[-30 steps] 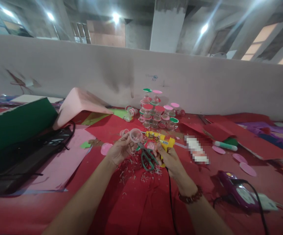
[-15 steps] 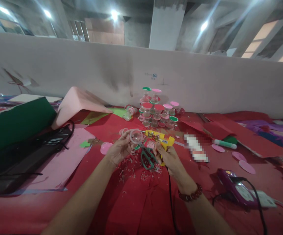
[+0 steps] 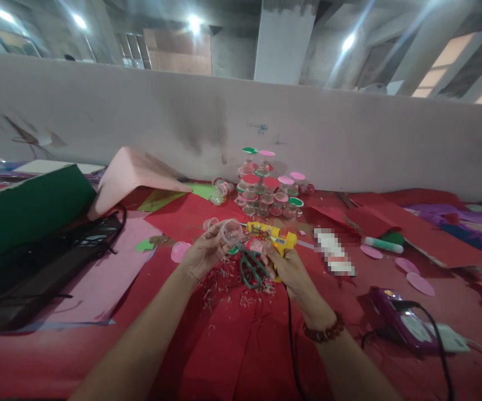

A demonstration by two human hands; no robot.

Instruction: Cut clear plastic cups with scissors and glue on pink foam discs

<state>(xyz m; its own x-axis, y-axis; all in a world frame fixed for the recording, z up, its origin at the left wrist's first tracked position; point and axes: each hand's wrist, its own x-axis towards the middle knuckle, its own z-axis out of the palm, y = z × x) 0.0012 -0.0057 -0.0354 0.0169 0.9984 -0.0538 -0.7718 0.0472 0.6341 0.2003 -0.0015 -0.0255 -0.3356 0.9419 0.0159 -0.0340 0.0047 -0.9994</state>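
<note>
My left hand (image 3: pixel 201 256) pinches a small clear plastic cup (image 3: pixel 231 231) and tilts its mouth toward the camera. My right hand (image 3: pixel 288 267) is wrapped round the grip of a yellow glue gun (image 3: pixel 272 236), whose nozzle points left at the cup. Green-handled scissors (image 3: pixel 250 269) lie on the red paper (image 3: pixel 232 334) between my hands, among paper scraps. Behind them stands a stacked pile of small cups with pink, red and green round lids (image 3: pixel 268 189).
A purple device with a black cord (image 3: pixel 399 320) lies at the right. Pink paper discs (image 3: pixel 420 284), a glue stick (image 3: pixel 383 245), a green board (image 3: pixel 24 214), a black mesh bag (image 3: pixel 49 262) and a pink sheet (image 3: pixel 99 278) surround the work spot. A grey wall (image 3: pixel 349 145) closes the back.
Hardly anything differs; both hands stay in place with the cup and glue gun, and the view has shifted slightly.
</note>
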